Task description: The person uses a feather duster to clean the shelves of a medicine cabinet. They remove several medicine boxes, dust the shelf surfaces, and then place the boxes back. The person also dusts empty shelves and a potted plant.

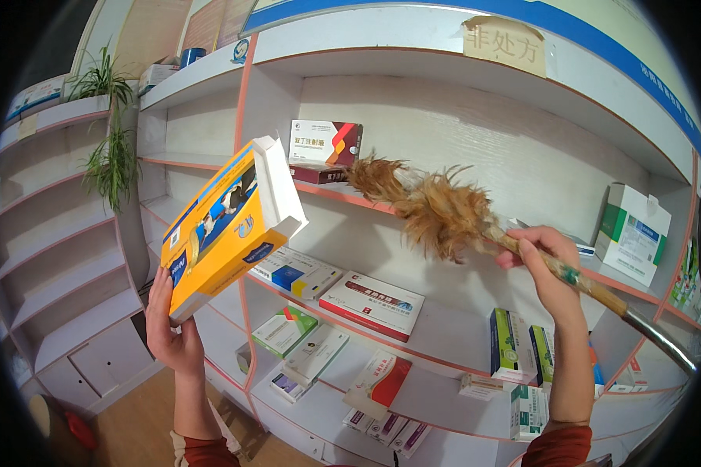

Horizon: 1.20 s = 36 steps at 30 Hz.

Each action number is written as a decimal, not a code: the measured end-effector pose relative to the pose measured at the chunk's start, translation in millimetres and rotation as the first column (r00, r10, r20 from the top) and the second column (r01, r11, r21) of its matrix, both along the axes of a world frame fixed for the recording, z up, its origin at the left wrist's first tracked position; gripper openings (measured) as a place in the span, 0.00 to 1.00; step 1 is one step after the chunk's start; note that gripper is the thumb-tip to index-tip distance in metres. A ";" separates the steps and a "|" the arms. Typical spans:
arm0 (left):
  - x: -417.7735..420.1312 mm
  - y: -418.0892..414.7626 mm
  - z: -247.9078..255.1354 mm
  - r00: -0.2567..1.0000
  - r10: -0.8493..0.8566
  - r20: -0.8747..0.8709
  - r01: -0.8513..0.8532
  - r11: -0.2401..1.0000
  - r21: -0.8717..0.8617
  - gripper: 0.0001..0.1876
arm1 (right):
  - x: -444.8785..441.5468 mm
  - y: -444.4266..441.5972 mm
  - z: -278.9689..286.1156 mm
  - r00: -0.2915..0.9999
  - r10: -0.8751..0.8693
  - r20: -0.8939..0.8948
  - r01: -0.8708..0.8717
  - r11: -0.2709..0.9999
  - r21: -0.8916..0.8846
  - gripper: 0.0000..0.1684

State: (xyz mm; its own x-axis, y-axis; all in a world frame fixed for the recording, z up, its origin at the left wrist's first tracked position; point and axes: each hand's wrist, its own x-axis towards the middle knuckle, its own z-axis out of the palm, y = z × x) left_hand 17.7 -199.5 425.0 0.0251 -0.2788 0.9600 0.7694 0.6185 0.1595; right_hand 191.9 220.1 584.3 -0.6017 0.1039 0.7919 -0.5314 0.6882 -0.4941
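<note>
My left hand [172,333] grips the lower end of a yellow and blue cardboard box [228,233], raised and tilted before the shelves. The box's white end flap stands open at the top right, and a cow picture shows on its face. In my right hand [543,262] is the wooden handle of a feather duster [444,210]. Its brown feathers lie in front of the upper shelf's edge, the tip close to a white and maroon medicine box [325,143]. That box sits on top of a flatter maroon box [321,173].
A white shelving unit [473,117] with pink edging spreads across the view. Below lie a red and white box [372,305], a green and white box [285,331] and several others. A white and green carton [632,233] stands at right. Potted plants [111,157] trail down at left.
</note>
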 end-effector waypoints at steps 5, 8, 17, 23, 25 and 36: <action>-1.2 0.4 -4.2 1.000 -0.010 0.004 0.010 1.000 0.005 0.29 | 63.8 -20.8 -14.9 0.987 -0.142 -0.072 0.149 0.983 0.107 0.10; -3.6 1.5 -3.9 0.997 -0.068 0.023 0.068 0.997 0.032 0.28 | 91.5 -18.8 -26.5 0.993 -0.061 -0.102 0.062 0.998 0.001 0.11; -109.2 63.0 27.4 0.933 -0.316 0.173 0.283 0.940 0.190 0.21 | 83.4 -6.1 -35.0 0.981 -0.131 -0.144 0.124 0.991 -0.057 0.13; -116.2 105.8 51.2 0.895 -0.373 0.245 0.336 0.924 0.182 0.19 | 102.6 16.6 -44.1 0.964 -0.154 -0.214 0.126 0.982 -0.138 0.17; -113.4 123.7 66.7 0.906 -0.358 0.228 0.331 0.932 0.146 0.19 | 105.2 23.8 -47.6 0.954 -0.179 -0.240 0.144 0.977 -0.158 0.19; -104.8 87.3 32.7 0.917 -0.382 0.113 0.334 0.892 0.303 0.20 | 100.0 66.9 -44.7 0.952 -0.265 -0.154 0.209 0.928 -0.308 0.21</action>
State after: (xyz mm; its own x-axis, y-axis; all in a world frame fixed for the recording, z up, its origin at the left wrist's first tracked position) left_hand -87.1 -112.2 457.8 -0.2780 -0.4887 0.8270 0.8781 0.2199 0.4251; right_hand 291.9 287.0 539.5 -0.3729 0.4630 0.8041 -0.4730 0.6507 -0.5940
